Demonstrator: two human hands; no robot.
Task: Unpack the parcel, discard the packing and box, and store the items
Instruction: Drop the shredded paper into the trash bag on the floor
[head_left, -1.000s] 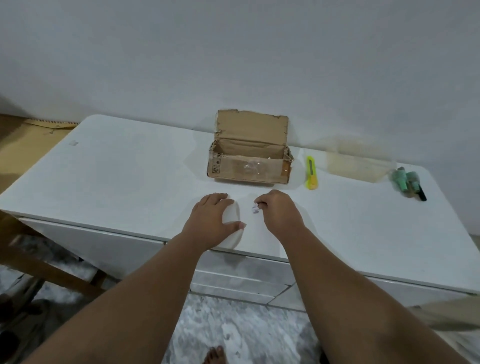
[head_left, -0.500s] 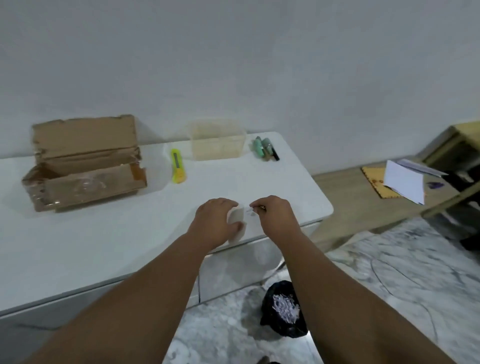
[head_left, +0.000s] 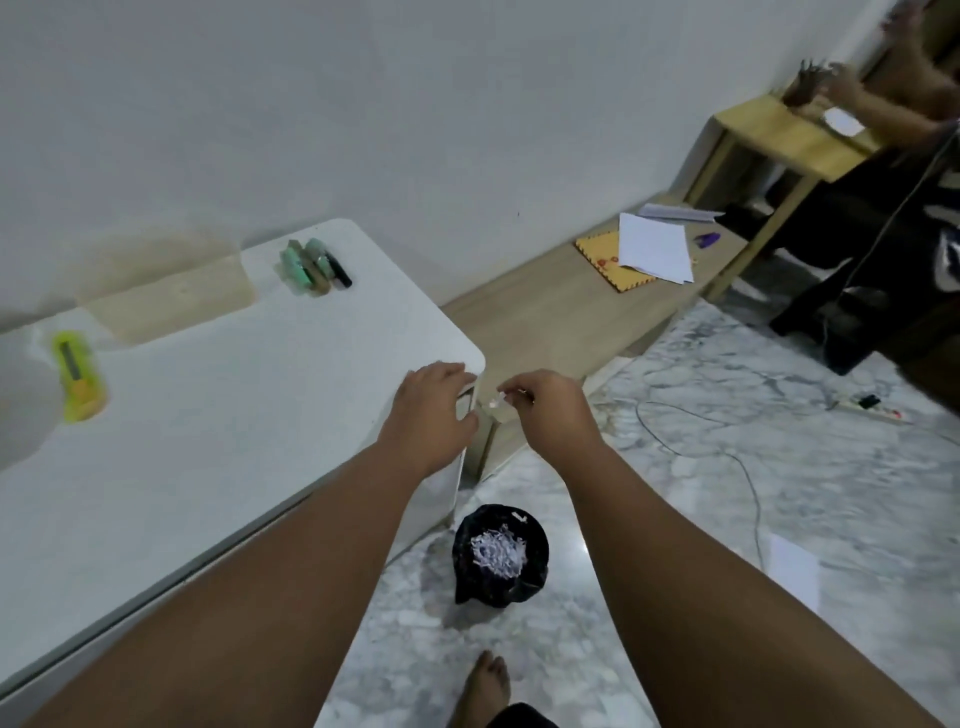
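Note:
My left hand (head_left: 434, 410) hovers at the right corner of the white table (head_left: 218, 431), curled around a small white item (head_left: 466, 404) that is mostly hidden by the fingers. Just past the table edge, my right hand (head_left: 548, 413) pinches a small pale scrap of packing (head_left: 496, 401) between thumb and fingertips. The two hands are close together, almost touching. Directly below them on the floor stands a black-bagged bin (head_left: 500, 555) holding shredded white paper. The cardboard box is out of view.
On the table lie a yellow utility knife (head_left: 78, 376), a clear plastic container (head_left: 171, 296) and green markers (head_left: 314, 267). A low wooden bench (head_left: 550, 312) carries papers (head_left: 652, 254). Another person (head_left: 883, 98) is at the top right. A cable (head_left: 727, 447) crosses the marble floor.
My view has swung right and both hands have travelled from the table's middle to its right corner, above the bin. The box has left the view. Both grips are unchanged.

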